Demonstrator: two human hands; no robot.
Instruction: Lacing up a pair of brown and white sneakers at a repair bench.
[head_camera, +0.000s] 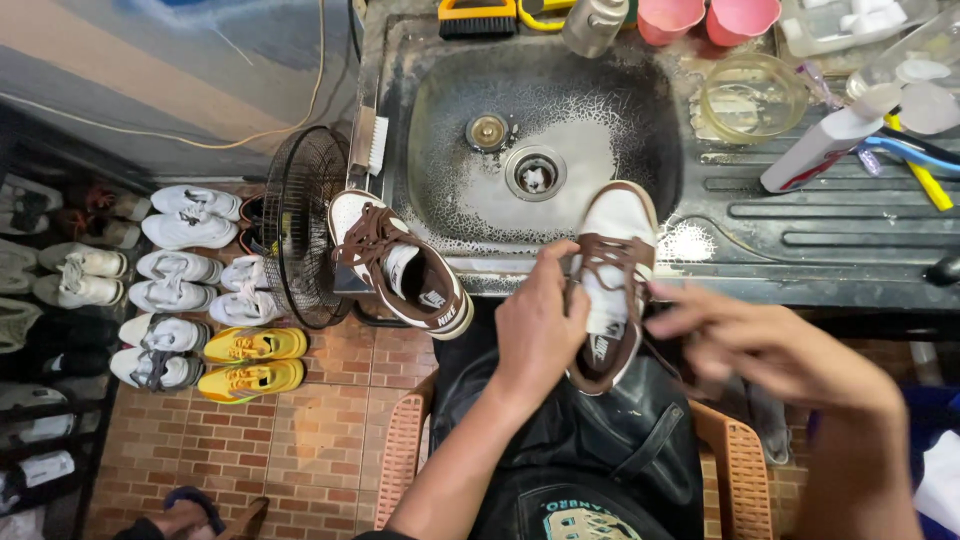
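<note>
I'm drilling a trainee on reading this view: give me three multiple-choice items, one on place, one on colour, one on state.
1. Where does the second brown-and-white sneaker rest?
A in the basin
B on the sink's left edge
C on the floor

2. What colour is the pair of shoes nearest the chair?
A yellow
B red
C black

3. What is the left hand doing?
A hanging free
B gripping a brush
C gripping the held sneaker

B: it lies on the sink rim.
A: bright yellow on tiles.
C: fingers wrap the sneaker; the right hand works the laces.
</note>
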